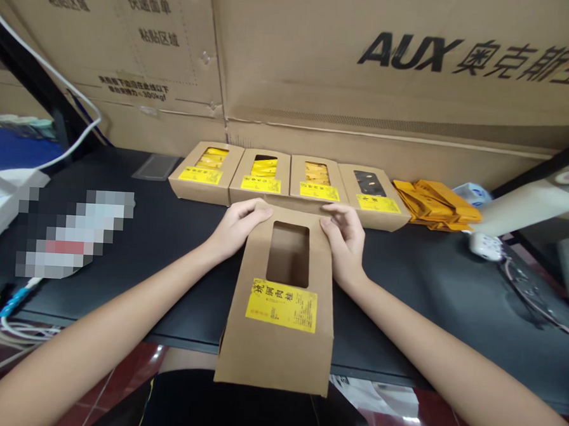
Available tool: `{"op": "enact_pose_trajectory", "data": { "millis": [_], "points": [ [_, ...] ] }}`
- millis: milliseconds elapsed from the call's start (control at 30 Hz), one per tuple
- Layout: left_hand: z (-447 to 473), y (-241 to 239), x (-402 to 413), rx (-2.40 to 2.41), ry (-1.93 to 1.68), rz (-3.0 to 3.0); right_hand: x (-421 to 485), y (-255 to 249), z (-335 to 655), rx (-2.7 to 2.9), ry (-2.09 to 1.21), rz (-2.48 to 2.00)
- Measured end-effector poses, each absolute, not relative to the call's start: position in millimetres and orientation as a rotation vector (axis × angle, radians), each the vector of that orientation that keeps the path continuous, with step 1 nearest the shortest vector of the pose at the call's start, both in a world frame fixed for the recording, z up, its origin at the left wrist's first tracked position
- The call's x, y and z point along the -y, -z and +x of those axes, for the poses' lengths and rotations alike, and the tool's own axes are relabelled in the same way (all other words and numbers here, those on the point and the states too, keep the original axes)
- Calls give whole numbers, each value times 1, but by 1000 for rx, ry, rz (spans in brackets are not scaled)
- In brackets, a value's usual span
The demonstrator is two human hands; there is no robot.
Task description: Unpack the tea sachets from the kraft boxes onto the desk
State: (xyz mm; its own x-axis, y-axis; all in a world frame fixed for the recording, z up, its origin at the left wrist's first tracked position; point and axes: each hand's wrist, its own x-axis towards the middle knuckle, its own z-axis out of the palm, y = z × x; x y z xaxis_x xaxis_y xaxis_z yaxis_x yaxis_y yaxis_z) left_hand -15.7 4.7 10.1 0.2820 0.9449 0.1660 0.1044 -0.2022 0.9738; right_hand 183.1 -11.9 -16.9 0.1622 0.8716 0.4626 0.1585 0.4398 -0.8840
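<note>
Held box: the long brown cardboard box with a rectangular cut-out window (280, 349) is between the two hands, with its near end beyond the front edge of the black desk top (409, 277), above the person's lap. Whether its underside touches the desk, one cannot tell.
Yellow label: the printed yellow paper label (282, 305) is on the upper face, below the window; through the window, the brown inside of the box is seen.
Left hand: the bare left hand (240, 226) holds the far left corner of this box, with the thumb along the edge.
Right hand: the bare right hand (347, 242) holds the far right corner, with the thumb at the edge and the fingers bent.
Row behind: four brown windowed boxes with yellow labels (286, 182) stand side by side; packets, yellow, orange or dark, show in their windows.
Right side: a pile of shiny orange packets (435, 205) lies just beside the row; thin-framed eyeglasses (537, 296) lie nearer to the person.
Back: a very large brown carton with black print (390, 104) rises behind the row.
</note>
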Motion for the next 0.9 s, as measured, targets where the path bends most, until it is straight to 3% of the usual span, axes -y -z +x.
{"op": "enact_pose_trajectory", "data": {
  "millis": [300, 600, 800, 900],
  "points": [
    [-13, -7, -4, -987, -986, 1648, 2, 21, 188, 1120, -751, -1023],
    [-10, -1, -4, -1015, -1110, 1620, -3, 16, 187, 1349, -1259, -1096],
    [-9, -3, 1, -977, -1154, 1584, -3, 8, 195, 1235, -1852, -983],
    [-8, -1, 3, -953, -1154, 1523, -2, 8, 198, 1231, -1878, -964]
  ]
}}
